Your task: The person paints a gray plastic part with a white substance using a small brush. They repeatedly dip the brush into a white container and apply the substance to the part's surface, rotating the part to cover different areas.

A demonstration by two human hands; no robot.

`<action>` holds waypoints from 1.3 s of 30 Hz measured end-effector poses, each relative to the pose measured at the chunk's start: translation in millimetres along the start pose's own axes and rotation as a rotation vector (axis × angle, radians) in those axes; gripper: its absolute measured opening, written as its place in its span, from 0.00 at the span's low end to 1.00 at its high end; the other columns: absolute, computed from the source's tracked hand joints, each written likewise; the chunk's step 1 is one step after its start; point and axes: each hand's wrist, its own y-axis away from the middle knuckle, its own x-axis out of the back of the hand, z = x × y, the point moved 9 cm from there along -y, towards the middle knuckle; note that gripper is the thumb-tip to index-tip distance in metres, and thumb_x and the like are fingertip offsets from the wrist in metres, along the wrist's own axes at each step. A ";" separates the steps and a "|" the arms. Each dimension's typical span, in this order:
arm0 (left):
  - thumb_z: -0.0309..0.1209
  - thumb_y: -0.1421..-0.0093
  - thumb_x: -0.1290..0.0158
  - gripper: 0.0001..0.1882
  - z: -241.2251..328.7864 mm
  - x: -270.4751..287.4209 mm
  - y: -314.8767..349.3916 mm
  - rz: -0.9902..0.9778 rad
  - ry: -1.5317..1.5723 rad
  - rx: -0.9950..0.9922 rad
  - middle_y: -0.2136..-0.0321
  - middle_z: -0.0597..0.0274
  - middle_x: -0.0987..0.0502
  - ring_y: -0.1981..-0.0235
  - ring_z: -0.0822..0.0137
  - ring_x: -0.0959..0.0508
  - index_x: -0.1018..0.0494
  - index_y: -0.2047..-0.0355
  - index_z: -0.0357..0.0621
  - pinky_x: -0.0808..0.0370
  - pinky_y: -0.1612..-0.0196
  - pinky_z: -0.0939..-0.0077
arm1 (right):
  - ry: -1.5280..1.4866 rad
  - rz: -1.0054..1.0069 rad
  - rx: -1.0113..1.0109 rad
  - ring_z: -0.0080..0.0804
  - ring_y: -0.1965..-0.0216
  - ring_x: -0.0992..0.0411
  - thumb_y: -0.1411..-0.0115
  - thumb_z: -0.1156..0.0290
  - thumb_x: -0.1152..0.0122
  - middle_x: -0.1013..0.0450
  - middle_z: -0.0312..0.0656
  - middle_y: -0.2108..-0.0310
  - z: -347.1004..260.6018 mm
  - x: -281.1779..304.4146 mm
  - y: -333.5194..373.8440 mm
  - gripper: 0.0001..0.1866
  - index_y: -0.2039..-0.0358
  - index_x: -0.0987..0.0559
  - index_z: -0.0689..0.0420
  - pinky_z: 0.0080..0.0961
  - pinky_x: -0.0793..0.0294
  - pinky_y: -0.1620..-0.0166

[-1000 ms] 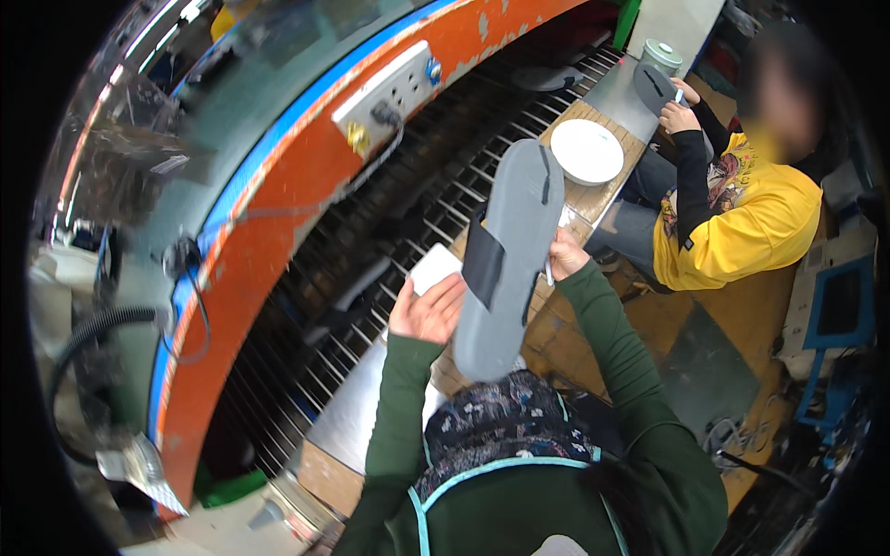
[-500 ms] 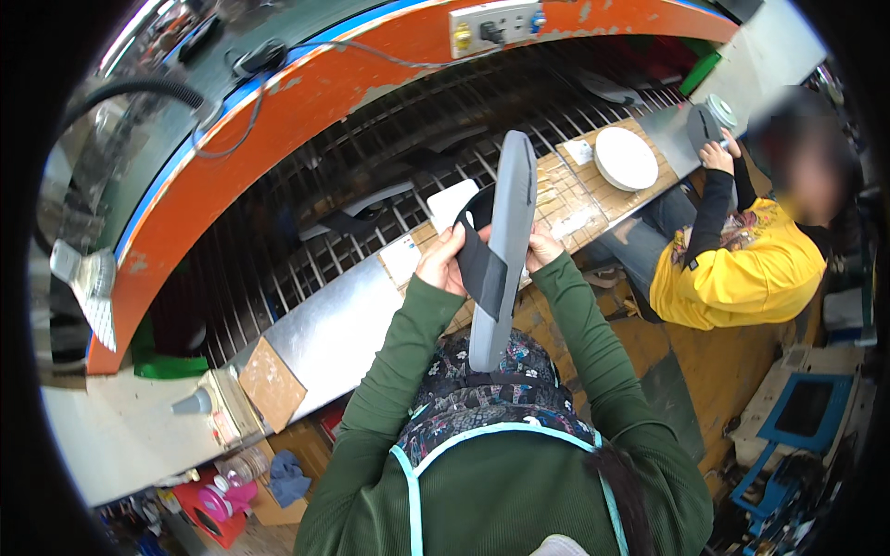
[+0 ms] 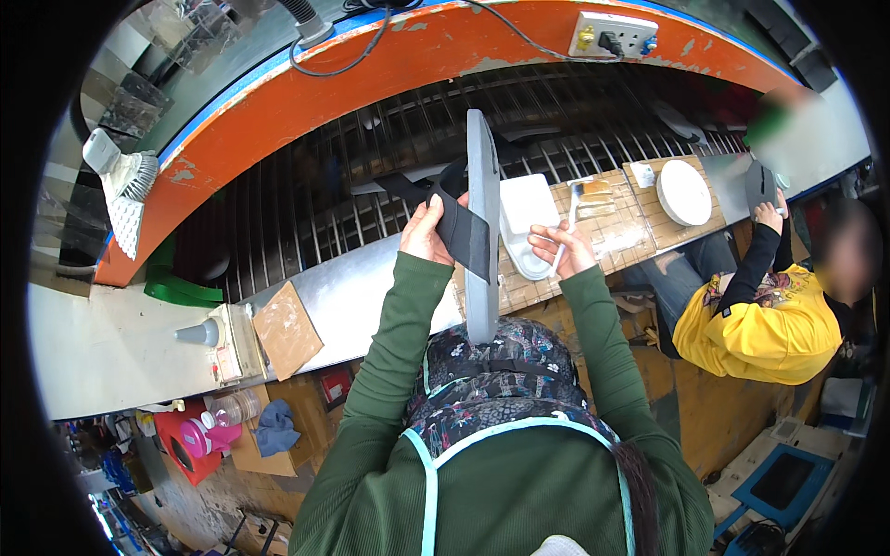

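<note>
We hold a grey sandal sole [image 3: 480, 204] edge-on at the centre of the frame.
Our left hand [image 3: 426, 237] pinches the black strap [image 3: 464, 243] on the sole's left side; our right hand [image 3: 569, 248], fingers curled round a slim white stick [image 3: 558, 260], is apart from the sole. Between them shows a white tray [image 3: 527, 206], with a white bowl [image 3: 684, 193] farther right.

Head-worn fisheye, left of two. Faces steeply down over the wearer's apron [image 3: 505, 357]; grey sandal [image 3: 479, 232] close at mid-view, orange panel [image 3: 371, 67] farther, bowed across the top.
</note>
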 end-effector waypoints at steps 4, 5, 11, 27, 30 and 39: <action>0.41 0.35 0.52 0.16 7.0 12.7 2.1 0.027 -0.016 0.000 0.57 0.56 0.23 0.59 0.64 0.22 0.29 0.55 0.42 0.24 0.54 0.64 | 0.030 0.058 0.033 0.42 0.61 0.23 0.41 0.78 0.46 0.26 0.54 0.59 -1.6 7.7 15.0 0.09 0.67 0.35 0.48 0.33 0.19 0.60; 0.41 0.35 0.52 0.16 7.8 14.0 2.5 0.012 -0.001 0.002 0.57 0.57 0.23 0.59 0.65 0.22 0.29 0.56 0.42 0.24 0.54 0.65 | 0.029 0.080 0.035 0.41 0.62 0.23 0.41 0.78 0.45 0.25 0.53 0.60 -0.4 10.7 19.1 0.10 0.66 0.35 0.48 0.33 0.20 0.60; 0.42 0.36 0.52 0.17 7.9 36.7 3.4 0.089 0.007 0.119 0.59 0.59 0.22 0.59 0.66 0.23 0.27 0.55 0.43 0.27 0.53 0.68 | 0.057 0.130 0.049 0.39 0.64 0.23 0.41 0.77 0.44 0.25 0.51 0.63 8.9 17.4 40.7 0.11 0.66 0.35 0.48 0.32 0.20 0.62; 0.39 0.35 0.53 0.22 34.0 26.4 27.9 -0.009 -0.179 -0.014 0.54 0.53 0.25 0.58 0.64 0.22 0.33 0.48 0.35 0.24 0.53 0.72 | 0.095 0.125 0.091 0.37 0.67 0.23 0.42 0.76 0.43 0.24 0.51 0.64 11.9 10.6 45.3 0.10 0.69 0.35 0.47 0.32 0.23 0.60; 0.39 0.35 0.54 0.23 44.6 11.9 65.2 0.016 -0.461 -0.231 0.52 0.52 0.26 0.56 0.63 0.23 0.35 0.46 0.36 0.25 0.51 0.69 | 0.103 0.133 0.076 0.37 0.66 0.23 0.42 0.76 0.43 0.24 0.51 0.63 7.8 6.7 44.8 0.10 0.69 0.35 0.47 0.33 0.23 0.60; 0.39 0.36 0.55 0.22 7.0 48.7 69.4 0.026 -0.170 -0.085 0.53 0.52 0.26 0.54 0.60 0.24 0.33 0.47 0.37 0.27 0.49 0.64 | -0.124 0.034 0.156 0.44 0.61 0.24 0.38 0.61 0.46 0.27 0.53 0.62 -44.2 -34.0 24.1 0.15 0.59 0.36 0.56 0.38 0.21 0.58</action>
